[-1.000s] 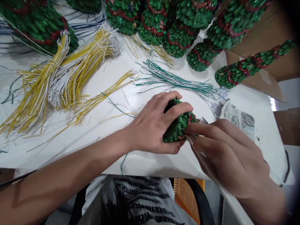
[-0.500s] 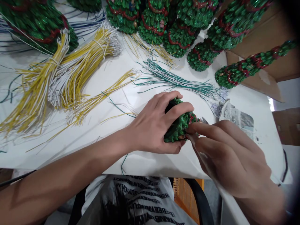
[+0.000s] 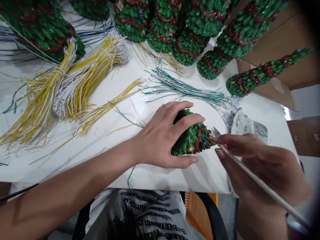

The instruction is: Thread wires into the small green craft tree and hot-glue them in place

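My left hand (image 3: 162, 135) grips a small green beaded Christmas tree (image 3: 191, 140) lying on its side on the white table, with its tip pointing right and a red garland wound around it. My right hand (image 3: 260, 160) is just right of the tip, pinching a long thin white rod (image 3: 260, 181). A small metal blade or tweezer tip (image 3: 215, 132) shows beside the tree's tip, and its handle is hidden.
Bundles of yellow and white wires (image 3: 75, 86) and green and white wires (image 3: 185, 90) lie on the white table (image 3: 160, 173). Larger beaded trees (image 3: 162, 30) crowd the far side, with cardboard (image 3: 282, 50) at the upper right. Foil and printed paper (image 3: 247, 125) lie nearby.
My right hand has moved back rightward off the tree, now showing the white rod and metal tip. The tree has rolled slightly, exposing more red garland.
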Tool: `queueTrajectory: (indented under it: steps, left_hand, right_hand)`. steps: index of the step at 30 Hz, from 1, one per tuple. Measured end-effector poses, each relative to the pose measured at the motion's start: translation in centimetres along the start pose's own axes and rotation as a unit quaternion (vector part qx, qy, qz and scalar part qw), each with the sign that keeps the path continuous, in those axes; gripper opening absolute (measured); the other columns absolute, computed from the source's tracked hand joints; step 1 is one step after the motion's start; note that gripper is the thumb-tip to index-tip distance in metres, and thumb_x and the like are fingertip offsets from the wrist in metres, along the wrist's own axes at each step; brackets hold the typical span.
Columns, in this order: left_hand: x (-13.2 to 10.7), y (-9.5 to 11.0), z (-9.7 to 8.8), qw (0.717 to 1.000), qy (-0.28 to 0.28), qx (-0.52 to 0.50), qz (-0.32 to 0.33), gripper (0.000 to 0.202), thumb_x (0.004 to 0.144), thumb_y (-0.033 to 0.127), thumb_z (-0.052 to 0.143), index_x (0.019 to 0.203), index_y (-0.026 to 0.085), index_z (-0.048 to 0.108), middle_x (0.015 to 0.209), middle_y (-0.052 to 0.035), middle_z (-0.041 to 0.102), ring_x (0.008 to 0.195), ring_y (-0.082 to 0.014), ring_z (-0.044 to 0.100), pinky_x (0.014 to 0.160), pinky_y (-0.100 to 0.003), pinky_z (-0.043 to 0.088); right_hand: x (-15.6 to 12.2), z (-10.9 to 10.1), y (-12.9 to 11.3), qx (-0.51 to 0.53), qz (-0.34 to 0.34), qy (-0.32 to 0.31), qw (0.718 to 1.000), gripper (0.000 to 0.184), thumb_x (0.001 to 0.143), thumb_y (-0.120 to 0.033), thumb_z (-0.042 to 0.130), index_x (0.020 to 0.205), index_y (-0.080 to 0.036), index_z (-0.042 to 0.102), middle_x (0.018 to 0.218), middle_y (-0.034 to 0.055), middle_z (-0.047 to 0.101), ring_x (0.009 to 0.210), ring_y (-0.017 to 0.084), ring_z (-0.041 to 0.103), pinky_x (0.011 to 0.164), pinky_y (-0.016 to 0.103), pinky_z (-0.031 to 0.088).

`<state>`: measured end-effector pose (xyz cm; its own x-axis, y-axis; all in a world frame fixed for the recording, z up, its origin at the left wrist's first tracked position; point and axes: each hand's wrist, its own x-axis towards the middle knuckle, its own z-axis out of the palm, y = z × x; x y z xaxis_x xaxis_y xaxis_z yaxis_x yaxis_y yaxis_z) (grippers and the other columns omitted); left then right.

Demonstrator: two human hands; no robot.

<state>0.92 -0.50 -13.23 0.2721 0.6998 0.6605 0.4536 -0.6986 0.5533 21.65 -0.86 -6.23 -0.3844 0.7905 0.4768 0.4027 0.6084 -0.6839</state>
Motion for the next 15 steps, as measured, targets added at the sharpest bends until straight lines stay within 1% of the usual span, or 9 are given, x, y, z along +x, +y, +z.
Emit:
queueTrajectory:
  steps: [1,3,5,8,10,13,15]
  left_hand:
    - [0.0,0.1,-0.2,1.000,-0.005,-0.004,-0.001,0.077,0.073,0.064,0.062,0.132,0.019,0.041,0.136,-0.0220,0.040,0.131,-0.0377,0.040,0.106,-0.057,0.037]
    - [0.1,0.2,-0.7,1.000,-0.010,-0.007,-0.005,0.084,0.072,0.071,0.060,0.135,0.021,0.040,0.141,-0.0216,0.037,0.135,-0.0385,0.037,0.108,-0.059,0.035]
    - [0.3,0.5,-1.3,1.000,-0.009,-0.005,-0.011,0.083,0.073,0.070,0.061,0.137,0.023,0.040,0.143,-0.0208,0.035,0.136,-0.0389,0.035,0.109,-0.059,0.034]
    - [0.6,0.9,-2.1,1.000,0.002,0.006,-0.007,0.069,0.076,0.058,0.065,0.134,0.026,0.047,0.142,-0.0186,0.039,0.134,-0.0383,0.039,0.109,-0.060,0.034]
    - [0.8,1.3,-2.4,1.000,0.008,0.022,0.007,0.055,0.077,0.051,0.066,0.126,0.028,0.055,0.138,-0.0157,0.046,0.130,-0.0362,0.043,0.107,-0.060,0.036]
    - [0.9,1.8,-2.6,0.999,0.006,0.038,0.028,0.037,0.076,0.044,0.070,0.109,0.028,0.064,0.128,-0.0114,0.058,0.127,-0.0324,0.046,0.106,-0.057,0.040]
    - [0.9,2.0,-2.7,0.998,0.008,0.037,0.040,0.030,0.076,0.041,0.072,0.102,0.028,0.066,0.124,-0.0092,0.062,0.126,-0.0308,0.047,0.106,-0.054,0.042]
  right_hand:
    - [-0.5,0.6,0.0,0.033,0.005,0.033,0.999,0.033,0.069,-0.003,0.074,0.089,-0.025,0.059,0.084,-0.0022,0.070,0.083,0.019,0.068,0.078,0.037,0.054]
    - [-1.4,1.4,0.0,0.088,0.018,0.072,0.993,0.034,0.069,0.002,0.072,0.089,-0.022,0.059,0.082,-0.0014,0.068,0.086,0.019,0.070,0.082,0.035,0.055]
    - [-1.9,1.5,-0.1,0.129,0.050,0.081,0.987,0.032,0.071,0.004,0.069,0.090,-0.020,0.059,0.083,-0.0008,0.070,0.087,0.017,0.070,0.081,0.032,0.057]
    - [-2.4,1.1,-0.4,0.176,0.105,0.069,0.976,0.027,0.076,0.002,0.065,0.092,-0.020,0.061,0.089,0.0008,0.073,0.088,0.015,0.071,0.077,0.026,0.058]
    - [-2.6,1.1,-0.6,0.216,0.129,0.063,0.966,0.025,0.078,0.000,0.064,0.094,-0.020,0.062,0.092,0.0007,0.074,0.087,0.013,0.071,0.076,0.023,0.058]
    - [-2.7,1.7,-1.1,0.283,0.138,0.041,0.948,0.025,0.079,-0.001,0.063,0.094,-0.021,0.063,0.093,-0.0007,0.075,0.085,0.010,0.071,0.076,0.018,0.059]
    - [-2.6,2.2,-1.2,0.311,0.137,0.032,0.940,0.025,0.079,-0.001,0.062,0.094,-0.021,0.063,0.094,-0.0009,0.074,0.086,0.009,0.071,0.076,0.016,0.058]
